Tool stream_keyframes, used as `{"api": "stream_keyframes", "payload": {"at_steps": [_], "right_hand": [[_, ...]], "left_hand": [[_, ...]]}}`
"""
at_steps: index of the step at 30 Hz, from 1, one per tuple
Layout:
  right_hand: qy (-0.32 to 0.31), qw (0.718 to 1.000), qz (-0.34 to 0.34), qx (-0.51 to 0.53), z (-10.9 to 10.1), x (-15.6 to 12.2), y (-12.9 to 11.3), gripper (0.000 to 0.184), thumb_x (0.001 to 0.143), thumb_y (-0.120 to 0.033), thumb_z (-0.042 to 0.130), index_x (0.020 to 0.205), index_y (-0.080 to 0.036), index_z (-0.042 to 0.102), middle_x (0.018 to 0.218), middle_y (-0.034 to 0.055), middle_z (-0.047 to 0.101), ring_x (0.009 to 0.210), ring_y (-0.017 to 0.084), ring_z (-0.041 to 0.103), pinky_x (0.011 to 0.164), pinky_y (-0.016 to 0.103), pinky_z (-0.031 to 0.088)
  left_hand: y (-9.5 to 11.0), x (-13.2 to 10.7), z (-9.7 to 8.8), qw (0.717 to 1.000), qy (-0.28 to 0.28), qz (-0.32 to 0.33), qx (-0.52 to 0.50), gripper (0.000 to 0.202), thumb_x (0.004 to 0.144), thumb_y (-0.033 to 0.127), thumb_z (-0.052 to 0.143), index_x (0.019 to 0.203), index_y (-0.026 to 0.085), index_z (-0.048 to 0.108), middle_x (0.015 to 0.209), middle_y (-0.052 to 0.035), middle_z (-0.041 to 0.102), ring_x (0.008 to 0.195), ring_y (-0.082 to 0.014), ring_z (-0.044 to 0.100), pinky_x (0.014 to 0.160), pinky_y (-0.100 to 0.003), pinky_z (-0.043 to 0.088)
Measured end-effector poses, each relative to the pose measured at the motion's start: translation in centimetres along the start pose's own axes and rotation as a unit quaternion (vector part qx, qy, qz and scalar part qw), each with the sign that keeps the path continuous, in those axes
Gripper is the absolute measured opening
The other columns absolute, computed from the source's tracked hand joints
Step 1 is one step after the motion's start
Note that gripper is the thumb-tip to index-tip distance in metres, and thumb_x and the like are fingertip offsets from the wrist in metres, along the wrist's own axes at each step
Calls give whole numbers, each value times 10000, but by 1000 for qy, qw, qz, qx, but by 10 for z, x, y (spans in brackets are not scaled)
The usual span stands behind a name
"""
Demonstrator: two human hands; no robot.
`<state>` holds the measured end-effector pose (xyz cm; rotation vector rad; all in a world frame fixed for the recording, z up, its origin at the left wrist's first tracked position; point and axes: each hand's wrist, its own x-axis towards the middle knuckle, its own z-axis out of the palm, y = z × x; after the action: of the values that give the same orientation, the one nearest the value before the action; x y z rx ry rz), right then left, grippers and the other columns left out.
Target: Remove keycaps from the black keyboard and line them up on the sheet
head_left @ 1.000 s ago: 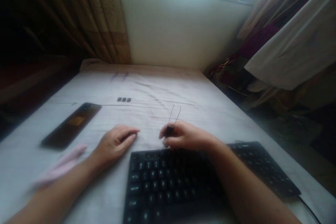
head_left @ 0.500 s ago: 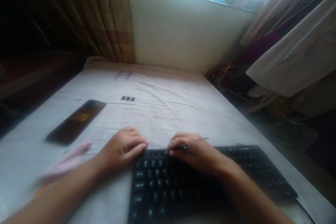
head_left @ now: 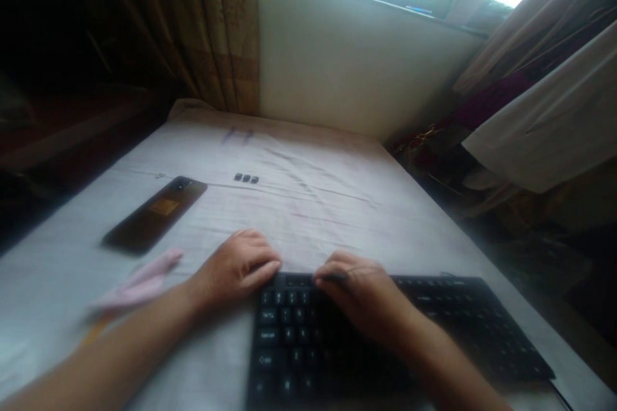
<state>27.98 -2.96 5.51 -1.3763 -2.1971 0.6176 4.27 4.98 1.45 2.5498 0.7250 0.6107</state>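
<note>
A black keyboard [head_left: 289, 353] lies on the white sheet in front of me. My left hand [head_left: 245, 263] is closed at its far left corner, fingers curled and thumb against the edge. Over the keyboard's top row is my right hand [head_left: 357, 282], pinching a thin dark pen-like tool [head_left: 335, 277]. The tool's tip is down by the upper edge, right of the left hand; blur hides its exact kind. Three small black keycaps [head_left: 247, 178] sit in a row on the sheet beyond my hands.
Left of the keycaps a dark phone [head_left: 157, 215] lies face down. A pink cloth [head_left: 139, 286] is beside my left forearm, with a yellow-orange object [head_left: 94, 332] partly under it. Curtains [head_left: 222, 32] hang at the back left; hanging clothes [head_left: 549, 122] are at the right.
The whole view has shifted, so things appear slightly farther right. Both hands stay at the keyboard's upper edge, and the right hand still holds the thin tool.
</note>
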Motion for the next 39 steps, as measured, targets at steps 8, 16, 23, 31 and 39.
{"api": "stream_keyframes", "payload": {"at_steps": [8, 16, 23, 31, 39], "right_hand": [[-43, 998, 19, -37, -4, 12, -6, 139, 876, -186, 560, 803, -199, 678, 794, 28, 661, 737, 148, 618, 718, 252, 482], [-77, 994, 22, -70, -4, 20, -10, 176, 873, -180, 555, 730, -173, 657, 758, 29, 638, 693, 136, 585, 663, 236, 461], [67, 997, -17, -31, 12, -1, 4, 161, 892, -192, 527, 802, -188, 660, 748, 28, 667, 679, 148, 625, 657, 254, 512], [132, 987, -77, -53, 17, -3, 5, 143, 895, -162, 511, 806, -188, 620, 718, 25, 670, 670, 148, 634, 645, 253, 529], [181, 982, -38, 25, 11, -4, 1, 147, 883, -184, 524, 787, -190, 635, 676, 10, 668, 614, 141, 637, 609, 244, 520]], "left_hand": [[1, 0, 1, 1000, 3, 2, 12, 244, 921, 283, 471, 858, 215, 697, 744, -17, 659, 755, -173, 577, 799, -338, 399], [-1, -1, 1, 1000, 5, 12, 6, 245, 925, 287, 465, 871, 216, 693, 741, -15, 657, 753, -171, 575, 798, -335, 399], [-1, -1, 1, 1000, 8, 14, 7, 234, 925, 288, 478, 856, 206, 686, 740, -9, 654, 746, -161, 574, 790, -329, 394], [-3, -1, 2, 1000, -4, 14, 27, 237, 928, 294, 475, 864, 208, 687, 754, -10, 650, 766, -168, 576, 812, -334, 392], [-1, 1, 1, 999, -7, 17, 29, 240, 927, 289, 474, 857, 209, 690, 746, -8, 648, 754, -164, 567, 800, -326, 401]]}}
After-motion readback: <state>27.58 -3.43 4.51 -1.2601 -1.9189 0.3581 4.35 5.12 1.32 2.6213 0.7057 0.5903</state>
